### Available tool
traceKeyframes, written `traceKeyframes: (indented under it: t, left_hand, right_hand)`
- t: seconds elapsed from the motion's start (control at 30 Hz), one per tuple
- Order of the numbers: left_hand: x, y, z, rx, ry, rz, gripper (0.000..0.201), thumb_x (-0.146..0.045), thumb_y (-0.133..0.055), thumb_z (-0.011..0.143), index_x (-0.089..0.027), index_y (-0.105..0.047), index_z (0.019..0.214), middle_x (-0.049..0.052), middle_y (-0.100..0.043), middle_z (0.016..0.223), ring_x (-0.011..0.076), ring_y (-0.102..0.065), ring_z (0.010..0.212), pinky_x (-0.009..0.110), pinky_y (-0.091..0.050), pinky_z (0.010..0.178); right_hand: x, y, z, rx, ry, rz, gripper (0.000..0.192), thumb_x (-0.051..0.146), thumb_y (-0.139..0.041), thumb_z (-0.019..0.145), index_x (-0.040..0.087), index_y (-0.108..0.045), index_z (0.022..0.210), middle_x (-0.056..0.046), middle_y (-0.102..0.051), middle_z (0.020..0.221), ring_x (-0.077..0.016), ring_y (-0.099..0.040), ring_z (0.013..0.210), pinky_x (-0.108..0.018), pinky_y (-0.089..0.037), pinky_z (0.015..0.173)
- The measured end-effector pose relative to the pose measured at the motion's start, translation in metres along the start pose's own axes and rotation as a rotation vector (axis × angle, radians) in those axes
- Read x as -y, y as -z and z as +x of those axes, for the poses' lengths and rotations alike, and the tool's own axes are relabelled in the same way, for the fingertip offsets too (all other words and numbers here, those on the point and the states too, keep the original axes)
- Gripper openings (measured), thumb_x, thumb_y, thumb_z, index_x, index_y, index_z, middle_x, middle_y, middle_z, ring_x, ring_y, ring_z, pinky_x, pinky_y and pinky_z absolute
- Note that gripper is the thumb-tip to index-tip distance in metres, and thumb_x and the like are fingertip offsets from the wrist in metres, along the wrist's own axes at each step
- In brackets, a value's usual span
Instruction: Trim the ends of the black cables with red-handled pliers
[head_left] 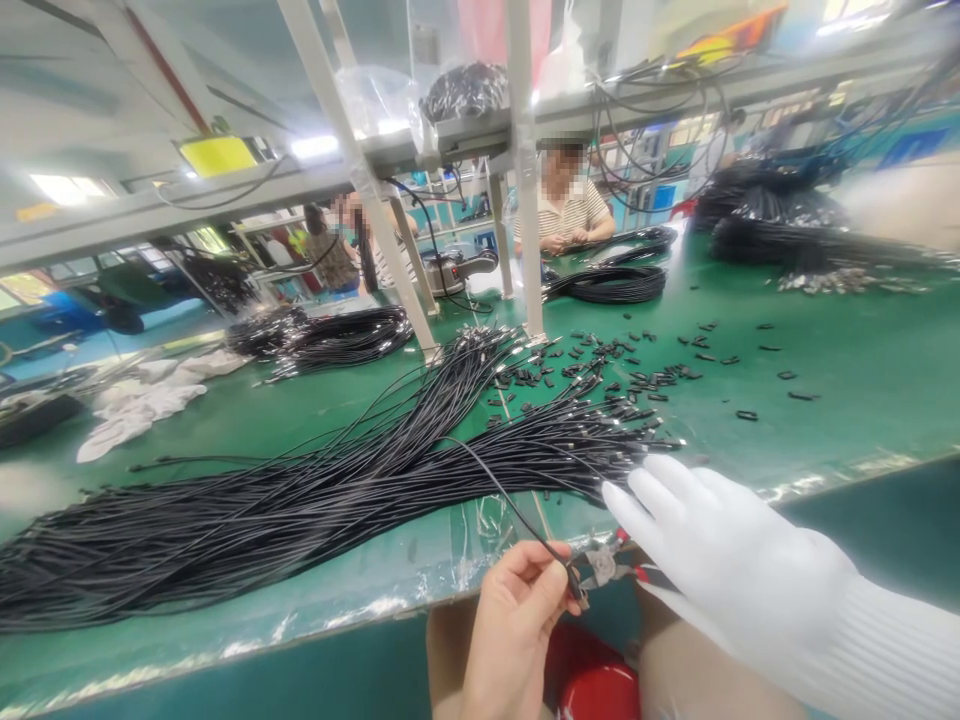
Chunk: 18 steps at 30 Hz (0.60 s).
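Just below the cable pile (300, 500), at the table edge (225, 640), the bare left hand (517, 620) is pinching one thin, limp, light wire (510, 505) near its tip while the gloved right hand (720, 550) is gripping pliers (607, 565) beside it.

Worktop (862, 370): smooth green mat, slight sheen; front edge under crinkled glossy clear tape. Cable bundle (300, 500): black plastic-sheathed, semi-glossy, bare metal tips. Small sleeves (645, 380): matt black plastic. Right hand (720, 550): white knit cloth glove, ribbed cuff. Left hand (517, 610): bare. Pliers (600, 565): dull grey metal, red handles. Rags (142, 400): white cloth, crumpled.
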<state>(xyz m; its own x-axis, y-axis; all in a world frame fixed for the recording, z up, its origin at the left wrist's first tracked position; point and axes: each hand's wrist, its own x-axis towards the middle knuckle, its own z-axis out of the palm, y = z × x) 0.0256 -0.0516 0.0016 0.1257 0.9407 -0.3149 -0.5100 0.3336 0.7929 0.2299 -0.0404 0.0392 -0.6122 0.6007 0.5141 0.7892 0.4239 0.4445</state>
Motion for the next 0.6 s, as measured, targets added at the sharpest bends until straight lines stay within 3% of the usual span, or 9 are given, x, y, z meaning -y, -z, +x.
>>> traceKeyframes:
  t: [0.13, 0.27, 0.43, 0.6]
  left_hand:
    - [-0.0003, 0.0001, -0.0002, -0.004, 0.004, 0.006, 0.038, -0.04, -0.101, 0.058, -0.015, -0.082, 0.078, 0.002, -0.073, 0.066, 0.009, -0.062, 0.057, 0.019, -0.049, 0.062]
    - [0.0005, 0.0006, 0.0, -0.015, -0.024, 0.013, 0.037, -0.039, -0.101, 0.058, -0.015, -0.082, 0.078, 0.001, -0.072, 0.068, 0.0092, -0.062, 0.058, 0.02, -0.049, 0.062]
    - [0.0018, 0.0023, 0.0009, -0.064, -0.085, 0.033, 0.035, -0.041, -0.101, 0.057, -0.016, -0.081, 0.073, 0.003, -0.076, 0.081, 0.0106, -0.064, 0.058, 0.022, -0.052, 0.063]
    - [0.0004, 0.0045, 0.0011, -0.052, -0.077, 0.074, 0.033, -0.038, -0.1, 0.058, -0.016, -0.081, 0.073, 0.004, -0.077, 0.087, 0.0115, -0.065, 0.06, 0.024, -0.053, 0.065]
  right_hand:
    - [-0.0008, -0.0001, 0.0036, 0.033, -0.003, -0.046, 0.026, 0.019, -0.072, 0.068, 0.019, -0.072, 0.094, -0.005, -0.065, 0.074, -0.0263, -0.054, 0.072, -0.038, -0.028, 0.063]
    - [-0.0003, -0.0034, 0.0053, 0.072, 0.0, -0.092, 0.013, 0.016, -0.068, 0.073, 0.021, -0.068, 0.086, -0.003, -0.06, 0.069, -0.024, -0.051, 0.064, -0.037, -0.025, 0.061]
    - [0.0019, -0.0078, 0.0051, 0.066, 0.033, -0.093, 0.036, 0.018, -0.069, 0.073, 0.015, -0.07, 0.109, -0.01, -0.073, 0.091, -0.0294, -0.06, 0.081, -0.039, -0.032, 0.069]
    - [0.0008, -0.0063, 0.0071, 0.046, 0.076, -0.119, 0.029, 0.013, -0.067, 0.071, 0.016, -0.071, 0.1, -0.011, -0.073, 0.089, -0.0328, -0.064, 0.083, -0.04, -0.032, 0.067]
